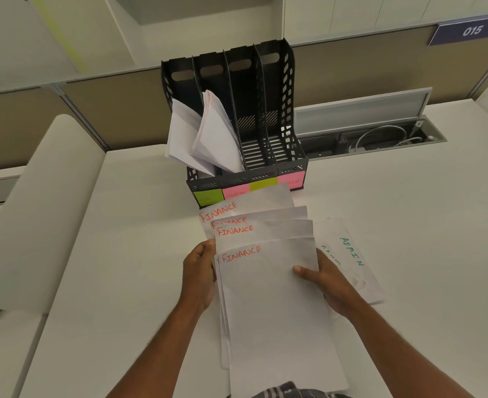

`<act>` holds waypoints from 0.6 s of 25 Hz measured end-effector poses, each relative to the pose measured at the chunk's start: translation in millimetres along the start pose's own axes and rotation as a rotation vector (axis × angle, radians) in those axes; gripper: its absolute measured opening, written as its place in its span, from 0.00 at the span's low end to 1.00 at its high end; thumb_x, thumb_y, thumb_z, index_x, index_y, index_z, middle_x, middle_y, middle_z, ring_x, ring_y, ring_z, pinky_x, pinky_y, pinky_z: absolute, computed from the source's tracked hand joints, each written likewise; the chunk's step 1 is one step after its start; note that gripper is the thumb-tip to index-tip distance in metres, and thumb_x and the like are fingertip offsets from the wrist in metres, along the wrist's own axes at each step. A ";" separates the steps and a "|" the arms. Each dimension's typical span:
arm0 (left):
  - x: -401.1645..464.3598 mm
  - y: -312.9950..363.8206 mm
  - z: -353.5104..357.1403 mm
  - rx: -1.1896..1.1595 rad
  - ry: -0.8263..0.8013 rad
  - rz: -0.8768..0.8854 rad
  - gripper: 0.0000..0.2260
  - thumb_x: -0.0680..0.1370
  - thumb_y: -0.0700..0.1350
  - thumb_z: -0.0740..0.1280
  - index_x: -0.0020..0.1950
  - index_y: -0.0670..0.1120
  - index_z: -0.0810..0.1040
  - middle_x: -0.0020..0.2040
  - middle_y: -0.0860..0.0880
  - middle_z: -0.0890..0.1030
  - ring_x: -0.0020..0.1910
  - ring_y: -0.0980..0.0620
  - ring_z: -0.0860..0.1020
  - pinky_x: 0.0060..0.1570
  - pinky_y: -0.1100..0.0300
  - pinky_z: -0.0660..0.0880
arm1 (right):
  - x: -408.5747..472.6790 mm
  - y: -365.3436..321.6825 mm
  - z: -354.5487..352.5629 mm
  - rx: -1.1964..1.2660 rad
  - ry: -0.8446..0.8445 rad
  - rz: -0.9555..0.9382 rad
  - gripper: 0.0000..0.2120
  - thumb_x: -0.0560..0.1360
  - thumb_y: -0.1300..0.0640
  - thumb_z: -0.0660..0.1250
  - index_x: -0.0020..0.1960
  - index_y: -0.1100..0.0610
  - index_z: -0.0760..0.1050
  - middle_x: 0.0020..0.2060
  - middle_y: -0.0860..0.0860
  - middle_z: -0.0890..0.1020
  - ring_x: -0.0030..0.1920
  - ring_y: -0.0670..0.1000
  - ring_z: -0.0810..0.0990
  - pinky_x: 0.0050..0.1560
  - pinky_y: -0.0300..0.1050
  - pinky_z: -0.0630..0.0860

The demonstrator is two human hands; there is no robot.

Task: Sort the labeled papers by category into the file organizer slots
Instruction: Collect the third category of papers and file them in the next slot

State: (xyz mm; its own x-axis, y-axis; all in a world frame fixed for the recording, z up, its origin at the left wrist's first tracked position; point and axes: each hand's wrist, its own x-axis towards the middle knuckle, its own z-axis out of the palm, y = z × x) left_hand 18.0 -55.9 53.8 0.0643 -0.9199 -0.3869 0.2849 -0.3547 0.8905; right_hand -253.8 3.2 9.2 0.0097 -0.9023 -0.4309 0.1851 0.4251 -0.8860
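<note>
Above the white desk (122,254) near its front edge, square the fanned stack of white FINANCE sheets (268,282) before slotting into the black four-slot plastic file organizer (283,116) at the rear; two right slots stand empty. Left hand (198,278) and right hand (330,282) each pinch a side edge.
</note>
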 end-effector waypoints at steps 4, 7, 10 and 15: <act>-20.2 -20.0 -7.5 -0.025 -0.123 -0.035 0.25 0.76 0.56 0.70 0.71 0.54 0.68 0.64 0.48 0.81 0.61 0.45 0.81 0.56 0.42 0.79 | -11.7 4.5 4.9 -0.090 -0.048 0.107 0.23 0.67 0.46 0.79 0.59 0.52 0.81 0.52 0.53 0.86 0.51 0.55 0.86 0.56 0.60 0.80; -42.8 -32.9 -10.3 0.175 -0.187 -0.044 0.17 0.73 0.45 0.75 0.61 0.52 0.80 0.61 0.43 0.83 0.56 0.45 0.83 0.54 0.46 0.80 | -23.8 -3.8 17.4 -0.255 0.052 0.072 0.19 0.72 0.49 0.75 0.60 0.54 0.80 0.50 0.50 0.86 0.49 0.53 0.86 0.55 0.57 0.81; -54.6 -7.6 7.0 0.280 -0.046 0.037 0.08 0.76 0.39 0.72 0.51 0.51 0.85 0.54 0.43 0.86 0.51 0.46 0.85 0.52 0.49 0.81 | -33.1 -39.8 36.9 -0.298 0.184 -0.089 0.07 0.74 0.51 0.73 0.51 0.50 0.84 0.43 0.46 0.87 0.44 0.48 0.86 0.46 0.48 0.84; -73.5 85.2 42.2 0.307 -0.057 0.606 0.09 0.76 0.49 0.71 0.55 0.60 0.82 0.52 0.59 0.85 0.52 0.58 0.84 0.44 0.67 0.80 | -55.2 -114.8 70.0 -0.243 0.287 -0.650 0.19 0.73 0.42 0.71 0.32 0.54 0.73 0.24 0.48 0.74 0.25 0.49 0.71 0.25 0.41 0.65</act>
State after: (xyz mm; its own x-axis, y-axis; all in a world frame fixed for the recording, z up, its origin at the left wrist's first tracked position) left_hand -2.8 -25.6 168.2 0.0739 -0.9755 0.2073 -0.0700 0.2023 0.9768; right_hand -206.8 -0.8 146.6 -0.2905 -0.9370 0.1939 -0.1568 -0.1533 -0.9757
